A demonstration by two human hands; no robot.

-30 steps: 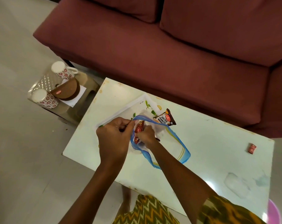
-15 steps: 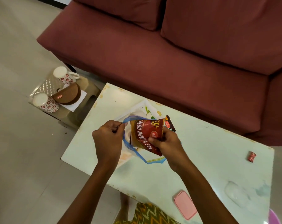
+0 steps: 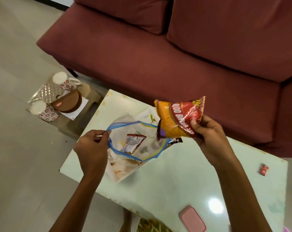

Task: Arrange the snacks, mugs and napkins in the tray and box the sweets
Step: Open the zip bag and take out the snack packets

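Observation:
My right hand (image 3: 207, 136) grips a red and orange snack packet (image 3: 177, 119), lifted clear above the table. My left hand (image 3: 91, 148) pinches the blue rim of a clear zip bag (image 3: 141, 146) and holds its mouth open. Inside the bag lies a smaller red and white packet (image 3: 133, 143). The bag rests on a white tray (image 3: 120, 174) with a printed pattern. A dark peanut packet (image 3: 175, 140) peeks out at the bag's right edge. Two upturned floral mugs (image 3: 65, 82) (image 3: 43, 110) stand on a low stool to the left, beside a brown container (image 3: 68, 102) on white napkins (image 3: 81, 106).
A pale green table (image 3: 183, 178) carries a small red sweet (image 3: 264, 169) at its right edge and a pink lid (image 3: 192, 219) near its front edge. A maroon sofa (image 3: 158, 56) runs behind the table. The stool (image 3: 90, 94) stands on grey floor.
My right hand pulled the red snack packet out of the zip bag and raised it up to the right. My left hand kept hold of the bag's rim.

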